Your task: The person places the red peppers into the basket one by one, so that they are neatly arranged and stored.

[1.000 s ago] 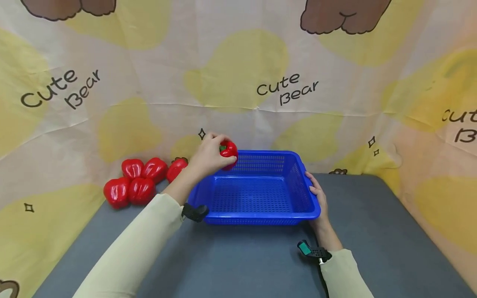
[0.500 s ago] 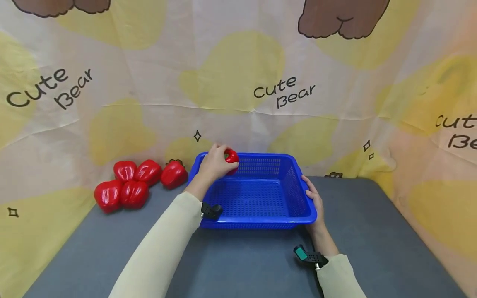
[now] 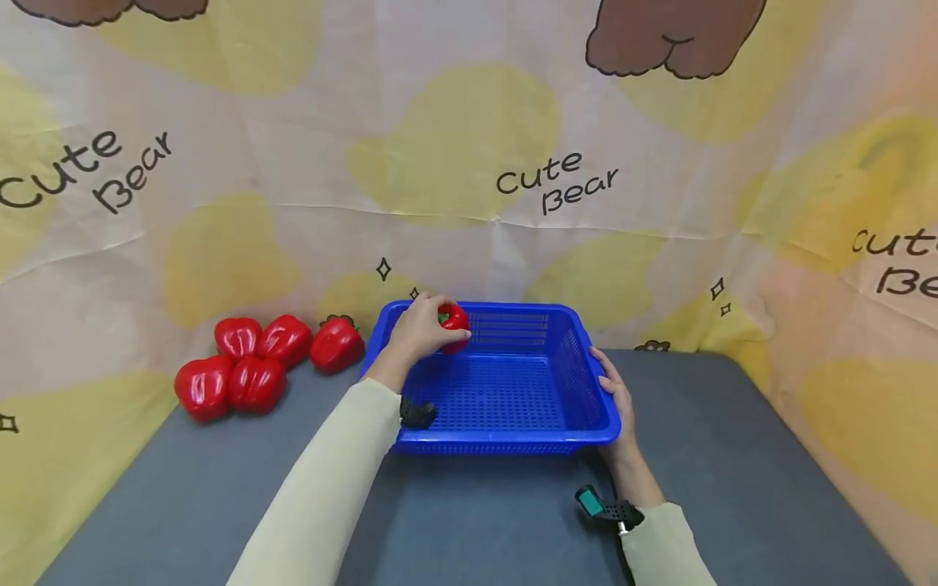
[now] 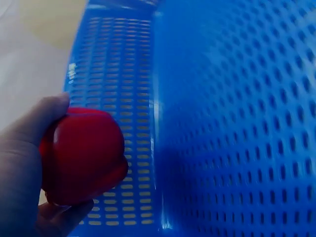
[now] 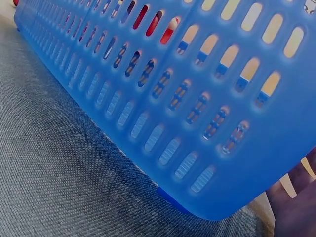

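My left hand (image 3: 421,330) grips a red bell pepper (image 3: 456,327) with a green stem, close inside the back left part of a blue plastic basket (image 3: 506,439). In the left wrist view, the thumb and fingers curl round the pepper (image 4: 86,153) beside the slotted basket wall (image 4: 116,74). My right hand (image 3: 619,399) holds the basket's right side, with fingertips on the rim. From the right wrist, the basket's slotted outer wall (image 5: 148,98) fills most of the view, and part of the hand (image 5: 298,202) appears at the right edge.
On the grey tabletop (image 3: 469,521), left of the basket, lie several red bell peppers (image 3: 256,384), bunched together. A single red pepper (image 3: 337,346) lies nearest the basket's left side. A printed cloth (image 3: 454,138) hangs behind the table.
My left hand has brought the pepper rightward and down, from the basket's back left edge to inside its rim. The right hand keeps its hold on the basket. The head view has shifted slightly.
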The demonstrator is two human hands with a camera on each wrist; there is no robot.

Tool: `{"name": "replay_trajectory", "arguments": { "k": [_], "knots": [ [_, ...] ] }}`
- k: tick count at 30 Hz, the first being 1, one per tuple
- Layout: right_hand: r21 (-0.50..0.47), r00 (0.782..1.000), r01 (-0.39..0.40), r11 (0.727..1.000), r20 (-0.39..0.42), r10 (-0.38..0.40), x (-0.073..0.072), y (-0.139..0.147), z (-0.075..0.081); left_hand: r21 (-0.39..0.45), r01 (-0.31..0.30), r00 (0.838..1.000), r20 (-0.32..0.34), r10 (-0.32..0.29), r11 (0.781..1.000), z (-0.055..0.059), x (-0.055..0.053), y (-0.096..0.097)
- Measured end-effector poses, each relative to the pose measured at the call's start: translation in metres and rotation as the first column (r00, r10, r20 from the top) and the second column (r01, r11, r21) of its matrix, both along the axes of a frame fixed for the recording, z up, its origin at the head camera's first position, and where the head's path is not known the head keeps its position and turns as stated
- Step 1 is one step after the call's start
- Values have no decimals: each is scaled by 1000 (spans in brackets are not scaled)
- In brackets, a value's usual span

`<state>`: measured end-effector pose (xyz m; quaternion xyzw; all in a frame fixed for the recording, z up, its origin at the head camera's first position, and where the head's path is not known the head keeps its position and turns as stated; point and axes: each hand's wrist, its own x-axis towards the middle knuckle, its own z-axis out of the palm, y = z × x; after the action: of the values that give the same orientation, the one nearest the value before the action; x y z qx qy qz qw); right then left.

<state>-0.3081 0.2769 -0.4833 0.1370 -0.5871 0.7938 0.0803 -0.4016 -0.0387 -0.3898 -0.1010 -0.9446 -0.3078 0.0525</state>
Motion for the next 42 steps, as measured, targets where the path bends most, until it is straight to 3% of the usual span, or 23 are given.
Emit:
{"name": "replay_trajectory", "arguments": {
  "k": [5, 11, 16, 29, 32, 38, 40, 42],
  "knots": [
    [-34, 1000, -28, 999, -11, 28, -3, -2, 2, -112, 11, 1000, -9, -12, 994, -5, -1, 1],
    [-23, 999, 5, 1000, 34, -4, 6, -3, 9, -202, 139, 989, 87, -123, 969, -10, 0, 6],
    [-11, 998, 26, 1000, 58, -25, 8, -3, 12, -185, 159, 981, 139, -134, 970, -13, 1, 7],
    [27, 997, 33, 999, 65, -34, 6, -3, 10, -133, 134, 976, 189, -107, 982, -13, 4, 7],
    [26, 998, 31, 999, 59, -32, 8, -3, 11, -131, 163, 963, 238, -128, 978, -13, 5, 7],
    [42, 998, 41, 998, 46, -42, 7, -3, 11, -134, 259, 917, 347, -200, 957, -13, 8, 6],
    [39, 998, 36, 999, 48, -38, 6, -3, 11, -134, 263, 915, 347, -204, 955, -12, 8, 6],
    [33, 998, 32, 999, 49, -33, 6, -3, 11, -141, 257, 924, 325, -200, 956, -11, 8, 6]
  ]
}}
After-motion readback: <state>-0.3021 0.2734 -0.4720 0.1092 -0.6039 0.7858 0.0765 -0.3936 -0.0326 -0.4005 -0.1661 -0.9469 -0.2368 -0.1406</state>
